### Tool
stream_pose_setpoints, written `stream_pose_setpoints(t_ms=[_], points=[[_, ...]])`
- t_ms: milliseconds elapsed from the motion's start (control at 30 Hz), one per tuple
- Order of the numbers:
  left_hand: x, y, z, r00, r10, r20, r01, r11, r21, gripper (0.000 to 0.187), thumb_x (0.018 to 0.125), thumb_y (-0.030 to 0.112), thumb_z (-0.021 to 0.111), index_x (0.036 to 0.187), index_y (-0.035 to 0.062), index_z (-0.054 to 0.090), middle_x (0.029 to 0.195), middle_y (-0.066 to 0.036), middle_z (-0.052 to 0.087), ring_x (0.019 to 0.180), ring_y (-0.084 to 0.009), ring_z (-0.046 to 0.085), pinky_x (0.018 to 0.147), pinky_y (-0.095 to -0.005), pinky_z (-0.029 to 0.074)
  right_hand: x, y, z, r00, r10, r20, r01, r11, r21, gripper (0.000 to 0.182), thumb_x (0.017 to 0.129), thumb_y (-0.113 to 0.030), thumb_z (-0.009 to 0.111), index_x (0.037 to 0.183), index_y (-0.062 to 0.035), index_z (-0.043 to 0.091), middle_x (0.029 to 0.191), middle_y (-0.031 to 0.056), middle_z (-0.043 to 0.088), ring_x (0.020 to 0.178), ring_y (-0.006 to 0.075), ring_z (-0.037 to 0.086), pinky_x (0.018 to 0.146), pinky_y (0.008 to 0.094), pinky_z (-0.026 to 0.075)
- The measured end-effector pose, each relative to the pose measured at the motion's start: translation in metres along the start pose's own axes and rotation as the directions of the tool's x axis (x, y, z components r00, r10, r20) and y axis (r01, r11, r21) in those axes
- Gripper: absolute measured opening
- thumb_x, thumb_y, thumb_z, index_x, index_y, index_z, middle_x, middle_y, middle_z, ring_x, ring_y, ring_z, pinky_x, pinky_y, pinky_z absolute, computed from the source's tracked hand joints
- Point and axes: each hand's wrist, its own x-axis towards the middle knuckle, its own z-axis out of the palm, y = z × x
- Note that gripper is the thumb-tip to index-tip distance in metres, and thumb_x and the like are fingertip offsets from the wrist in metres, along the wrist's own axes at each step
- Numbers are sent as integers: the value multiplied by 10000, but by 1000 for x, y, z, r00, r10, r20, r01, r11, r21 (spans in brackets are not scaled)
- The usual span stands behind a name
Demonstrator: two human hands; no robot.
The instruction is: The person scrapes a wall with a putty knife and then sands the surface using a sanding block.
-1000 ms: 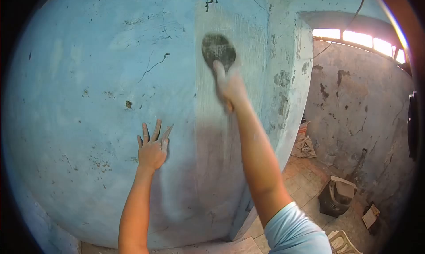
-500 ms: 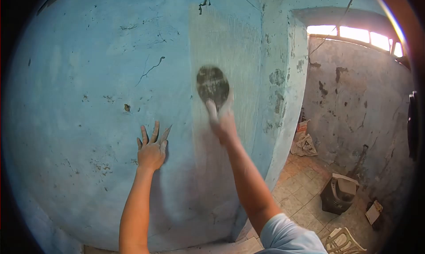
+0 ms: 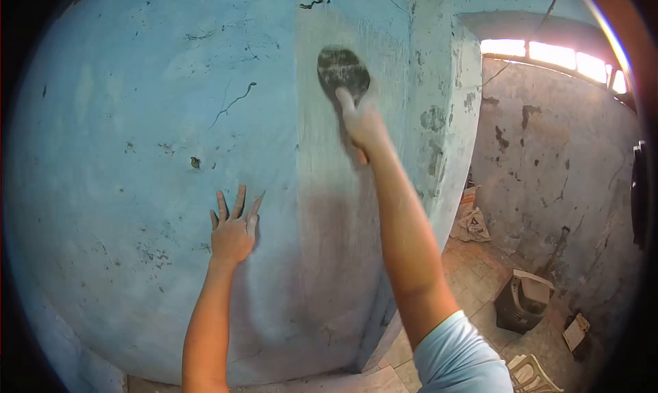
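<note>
Head view: right hand (image 3: pixel 361 124) fingers (image 3: pixel 346 102) clamped on dark pad (image 3: pixel 342 71) just above them, against blue wall (image 3: pixel 137 119).

Two hands: left hand (image 3: pixel 233 234) and right hand (image 3: pixel 363 122). One dark pad (image 3: pixel 342 69), one blue wall (image 3: pixel 137 119), one bag (image 3: pixel 471 223), one bucket (image 3: pixel 519 301), one chair (image 3: pixel 531 376).

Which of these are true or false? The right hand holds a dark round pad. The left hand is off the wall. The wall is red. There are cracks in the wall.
1. The right hand holds a dark round pad against the wall: true.
2. The left hand is off the wall: false, it rests flat on it, fingers spread.
3. The wall is red: false, it is light blue.
4. There are cracks in the wall: true.
</note>
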Motion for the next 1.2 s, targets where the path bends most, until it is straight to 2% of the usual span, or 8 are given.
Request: stream_pose_setpoints(t_ms=[333,667,700,733,833,1000,1100,1200], points=[[-1,1,2,1000,2,19,-2,1000,6,545,1134,381,366,1664,489,296,1809,77,79,1627,-496,45,1287,-687,174,-267,139,27,981,164,100,-173,981,91,908,1084,-246,586,1679,-73,-77,1348,399,636,1277,520,639,1084,488,501],[-2,-2,-1,1000,11,26,-10,1000,-18,529,1141,400,348,1661,489,308,1807,45,113,1625,-504,47,1284,-691,170,-8,-18,10,996,-25,-90,25,1000,0,964,1050,-503,570,1668,29,56,1414,424,572,1362,552,549,1151,512,430],[-1,-2,-1,1000,12,22,-11,1000,-19,528,1142,402,346,1661,492,307,1807,45,111,1625,-503,44,1285,-690,166,41,-20,9,983,-131,-128,123,990,-68,989,1034,-531,583,1671,14,58,1371,429,599,1286,550,609,1102,515,468],[0,-2,-1,1000,13,13,-13,1000,-19,527,1142,403,346,1660,494,306,1807,45,114,1625,-503,44,1285,-690,166,79,-33,8,978,-117,-175,91,984,-151,970,1017,-575,590,1655,-10,127,1217,386,677,963,492,732,829,545,575],[1,-3,2,1000,8,1,-8,1000,-27,527,1142,404,348,1660,495,306,1806,44,121,1625,-503,45,1285,-690,167,91,-122,-29,996,56,-66,-60,997,-56,902,1001,-625,586,1571,-14,247,942,241,675,514,291,577,397,446,415],[-2,-2,-1,1000,10,8,-9,999,-34,526,1140,401,357,1659,481,320,1806,44,124,1627,-500,45,1285,-687,171,93,-68,-20,996,-81,-43,76,991,-115,939,1024,-581,580,1653,-35,145,1094,314,700,582,332,630,484,450,491],[-2,-2,1,1000,16,-11,-16,999,-44,529,1135,389,376,1655,474,334,1806,43,124,1627,-499,48,1281,-691,175,-1,-3,-2,998,-53,-26,49,989,-138,919,1063,-541,533,1694,-81,49,1364,435,601,1269,554,623,1051,567,501],[-1,-6,8,1000,20,-18,-21,999,-29,545,1127,371,400,1658,467,331,1806,41,125,1623,-507,63,1275,-701,182,-111,82,18,1000,28,7,-28,999,16,923,1070,-391,574,1680,30,23,1494,415,513,1394,521,539,1172,485,420]])
